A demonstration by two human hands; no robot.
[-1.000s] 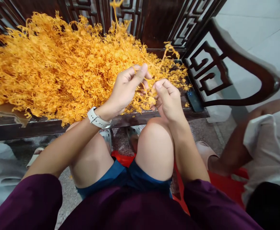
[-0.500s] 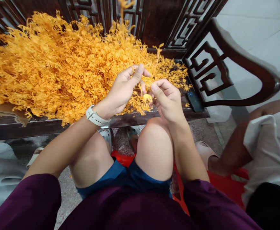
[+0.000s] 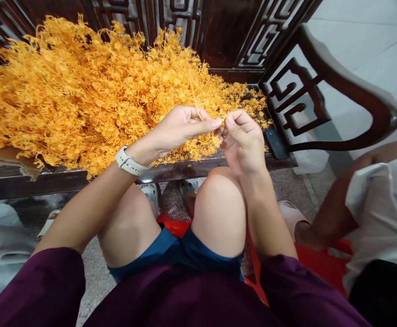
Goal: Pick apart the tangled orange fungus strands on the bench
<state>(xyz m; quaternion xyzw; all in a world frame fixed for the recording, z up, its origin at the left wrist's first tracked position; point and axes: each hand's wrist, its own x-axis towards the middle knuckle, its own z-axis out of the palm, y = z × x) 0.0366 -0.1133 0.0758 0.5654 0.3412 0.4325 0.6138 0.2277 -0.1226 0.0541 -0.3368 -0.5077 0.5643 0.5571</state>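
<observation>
A big heap of orange, flower-like plastic sprigs (image 3: 92,91) with thin stems lies on the dark wooden bench. Over its right-hand part, my left hand (image 3: 181,129) pinches one orange sprig (image 3: 194,97), whose thin stem sticks up past the fingers. My right hand (image 3: 244,141) is closed in a pinch, thumb against forefinger, right beside the left fingertips. A small yellow-orange bit shows between the two hands, apparently part of the same sprig. The fingers hide most of it.
The bench edge (image 3: 171,173) runs just beyond my knees. A dark phone (image 3: 276,143) lies by the curved wooden armrest (image 3: 355,95). Torn cardboard (image 3: 11,156) sits under the heap at left. Another person's leg (image 3: 337,209) is close on the right.
My hands have come together, the left fingers moving right and down to meet the right ones. The blurred sprig pieces that stood up above the hands are gone from there.
</observation>
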